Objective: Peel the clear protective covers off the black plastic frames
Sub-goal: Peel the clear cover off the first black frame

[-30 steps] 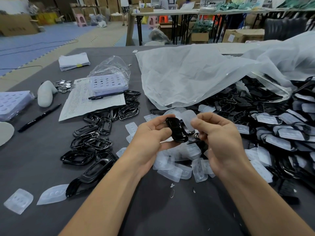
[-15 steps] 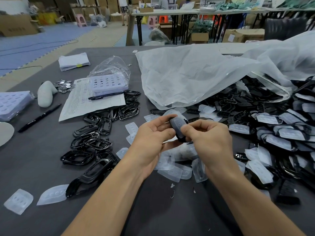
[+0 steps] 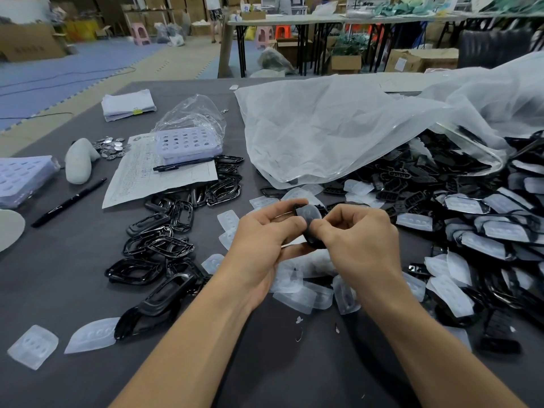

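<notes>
both hands were raised together just above the grey table, in the middle of the view. the left hand gripped a black frame with curled fingers and thumb, holding it tilted on edge. the right hand pinched the same frame from the other side, its thumb and forefinger closed at the edge of the clear cover that lay over the frame's upper face. whether the cover had begun to lift could not be told. directly under the hands lay a heap of loose clear covers on the table. to the left of it sat a pile of bare glossy frames, and to the right a far larger heap of covered frames spilled out of a big translucent bag. further left, a printed sheet lay under a pale lavender tray and a pen. a black marker lay apart beside the sheet, near some small metal discs.
</notes>
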